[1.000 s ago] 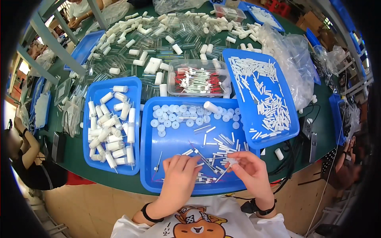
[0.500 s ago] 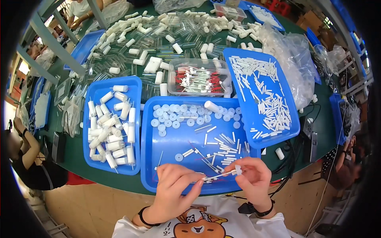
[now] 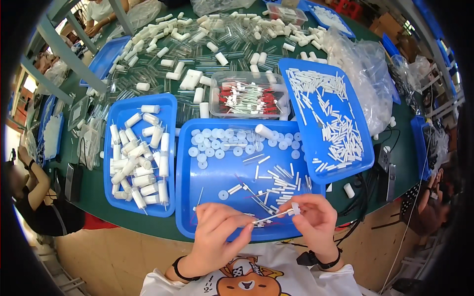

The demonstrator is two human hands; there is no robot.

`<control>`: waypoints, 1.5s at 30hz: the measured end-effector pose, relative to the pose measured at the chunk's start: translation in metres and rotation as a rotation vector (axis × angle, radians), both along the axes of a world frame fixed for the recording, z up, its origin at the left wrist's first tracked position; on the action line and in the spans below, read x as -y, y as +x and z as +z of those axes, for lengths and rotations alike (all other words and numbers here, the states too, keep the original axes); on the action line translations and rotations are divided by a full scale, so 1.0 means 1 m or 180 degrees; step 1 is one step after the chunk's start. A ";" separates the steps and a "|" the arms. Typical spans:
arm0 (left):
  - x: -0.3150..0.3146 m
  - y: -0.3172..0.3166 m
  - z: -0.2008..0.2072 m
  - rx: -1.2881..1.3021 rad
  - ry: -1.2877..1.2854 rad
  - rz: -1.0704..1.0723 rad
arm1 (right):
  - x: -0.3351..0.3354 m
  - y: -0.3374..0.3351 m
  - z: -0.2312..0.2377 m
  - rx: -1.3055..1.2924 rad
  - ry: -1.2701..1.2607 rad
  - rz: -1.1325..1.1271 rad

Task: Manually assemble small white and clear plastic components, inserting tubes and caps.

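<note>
Between my two hands a thin white rod (image 3: 272, 217) slants up to the right over the front of a blue tray (image 3: 210, 180). My left hand (image 3: 215, 237) pinches its lower left end between thumb and fingers. At the upper right end, my right hand (image 3: 318, 222) grips a small translucent disc (image 3: 296, 208) that sits around or against the rod; fingers partly hide that end. Similar loose discs (image 3: 215, 144) lie along the tray's far side. Short white tubes (image 3: 284, 192) and thin wired pieces lie near my right fingers.
White cylinders fill a blue tray (image 3: 123, 109) on the left. A blue tray of small white tubes (image 3: 340, 143) overlaps the work tray's right side. Behind stands a clear box of red-tipped pieces (image 3: 247, 98). Glass tubes, white cylinders and plastic bags (image 3: 368, 84) cover the far table.
Both hands hold nearly the same place and grip. The disc in my right fingers has shifted slightly upward and tilted.
</note>
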State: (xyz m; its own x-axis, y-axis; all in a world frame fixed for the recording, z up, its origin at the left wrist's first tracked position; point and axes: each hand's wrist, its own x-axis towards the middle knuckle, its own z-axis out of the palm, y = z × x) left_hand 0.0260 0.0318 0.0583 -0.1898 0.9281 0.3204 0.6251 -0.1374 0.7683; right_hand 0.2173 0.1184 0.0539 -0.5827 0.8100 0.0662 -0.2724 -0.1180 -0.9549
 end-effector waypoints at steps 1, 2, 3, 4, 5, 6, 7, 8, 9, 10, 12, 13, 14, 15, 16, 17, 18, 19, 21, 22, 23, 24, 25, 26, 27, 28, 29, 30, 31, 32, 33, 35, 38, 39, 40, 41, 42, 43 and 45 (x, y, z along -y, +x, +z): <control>-0.001 0.001 0.001 0.0020 0.0011 0.0000 | 0.000 0.000 0.000 0.0023 0.0006 0.0018; -0.001 0.002 0.001 0.0040 0.0022 0.0002 | 0.000 -0.001 0.000 0.0035 0.0024 0.0053; -0.001 0.002 0.001 0.0043 0.0026 -0.0009 | 0.000 -0.001 0.000 0.0048 0.0042 0.0087; -0.002 0.003 0.002 0.0046 0.0030 -0.0021 | 0.000 -0.001 0.000 0.0061 0.0061 0.0120; -0.002 0.003 0.002 0.0047 0.0031 -0.0030 | -0.001 -0.002 0.001 0.0242 0.0238 0.0196; -0.002 0.003 0.002 0.0047 0.0037 -0.0032 | -0.003 -0.003 0.003 0.0424 0.0415 0.0272; -0.002 0.004 0.002 0.0046 0.0044 -0.0034 | -0.003 -0.004 0.004 0.0605 0.0593 0.0348; -0.003 0.005 0.001 0.0047 0.0053 -0.0040 | -0.002 -0.005 0.004 0.0600 0.0550 0.0351; -0.003 0.006 0.001 0.0047 0.0057 -0.0040 | 0.000 -0.007 0.003 0.0594 0.0507 0.0355; -0.003 0.007 0.001 0.0046 0.0062 -0.0039 | 0.001 -0.008 0.003 0.0588 0.0464 0.0359; -0.003 0.007 0.000 0.0025 0.0062 -0.0063 | 0.001 -0.009 0.002 0.0584 0.0518 0.0342; -0.002 0.006 -0.001 0.0005 0.0056 -0.0090 | 0.000 -0.009 0.001 0.0581 0.0545 0.0335; -0.002 0.005 -0.001 -0.0014 0.0050 -0.0119 | 0.001 -0.009 0.001 0.0519 0.0537 0.0342; -0.002 0.005 -0.001 -0.0006 0.0049 -0.0111 | 0.001 -0.010 0.001 0.0458 0.0529 0.0349; -0.003 0.006 -0.001 0.0003 0.0049 -0.0103 | 0.001 -0.010 0.001 0.0397 0.0521 0.0356; -0.003 0.006 -0.001 0.0011 0.0047 -0.0093 | 0.000 -0.010 0.001 0.0399 0.0549 0.0394; -0.003 0.005 -0.001 0.0018 0.0044 -0.0113 | -0.001 -0.010 0.001 0.0400 0.0577 0.0432; -0.003 0.005 -0.002 0.0024 0.0041 -0.0133 | -0.002 -0.009 0.001 0.0403 0.0604 0.0469; -0.003 0.005 -0.003 0.0044 0.0032 -0.0162 | -0.003 -0.007 0.000 0.0367 0.0523 0.0518; -0.003 0.005 -0.003 0.0059 0.0024 -0.0171 | -0.003 -0.007 0.000 0.0350 0.0482 0.0543; -0.003 0.005 -0.003 0.0081 0.0017 -0.0185 | -0.003 -0.007 0.000 0.0340 0.0465 0.0540; -0.004 0.004 -0.003 0.0080 0.0001 -0.0232 | -0.003 -0.007 0.001 0.0330 0.0447 0.0538; -0.004 0.003 -0.003 0.0080 -0.0016 -0.0279 | -0.004 -0.008 0.001 0.0321 0.0429 0.0536; -0.003 0.002 -0.003 0.0069 -0.0026 -0.0322 | -0.004 -0.006 -0.001 0.0273 0.0468 0.0607; -0.003 0.002 -0.003 0.0090 -0.0044 -0.0376 | -0.005 -0.004 -0.004 0.0226 0.0507 0.0680; -0.002 0.001 -0.003 0.0110 -0.0061 -0.0429 | -0.006 -0.003 -0.005 0.0178 0.0546 0.0753; -0.002 0.000 -0.004 0.0143 -0.0085 -0.0487 | -0.007 -0.004 -0.005 0.0128 0.0568 0.0757; -0.003 0.000 -0.004 0.0171 -0.0085 -0.0519 | -0.008 -0.005 -0.005 0.0077 0.0591 0.0762; -0.003 -0.001 -0.005 0.0199 -0.0085 -0.0550 | -0.008 -0.006 -0.004 0.0025 0.0615 0.0767; -0.003 -0.001 -0.005 0.0225 -0.0084 -0.0579 | -0.009 -0.007 -0.004 0.0009 0.0642 0.0770; -0.003 -0.002 -0.004 0.0252 -0.0086 -0.0603 | -0.010 -0.008 -0.005 -0.0008 0.0670 0.0772; -0.003 -0.002 -0.003 0.0303 -0.0087 -0.0651 | -0.010 -0.009 -0.005 0.0005 0.0687 0.0756; -0.001 -0.001 -0.006 0.0411 -0.0108 -0.0634 | -0.009 -0.009 -0.005 0.0104 0.0652 0.0704; -0.001 -0.001 -0.005 0.0528 -0.0189 -0.0613 | -0.009 -0.009 -0.005 0.0144 0.0638 0.0686; 0.000 -0.001 -0.005 0.0646 -0.0269 -0.0592 | -0.009 -0.010 -0.005 0.0184 0.0624 0.0668; 0.000 -0.001 -0.004 0.0763 -0.0348 -0.0567 | -0.008 -0.011 -0.005 0.0174 0.0594 0.0689; 0.001 -0.002 -0.005 0.0784 -0.0294 -0.0577 | -0.007 -0.012 -0.005 0.0165 0.0564 0.0709; 0.001 -0.003 -0.006 0.0806 -0.0240 -0.0586 | -0.007 -0.013 -0.006 0.0157 0.0533 0.0730; 0.002 -0.004 -0.009 0.0822 -0.0175 -0.0627 | -0.004 -0.016 -0.007 0.0085 0.0432 0.0738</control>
State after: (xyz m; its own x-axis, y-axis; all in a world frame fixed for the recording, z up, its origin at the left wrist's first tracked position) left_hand 0.0216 0.0297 0.0491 -0.0734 0.9696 0.2333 0.3742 -0.1901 0.9077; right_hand 0.2016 0.1220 0.0466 -0.7547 0.6394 0.1472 -0.2276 -0.0446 -0.9727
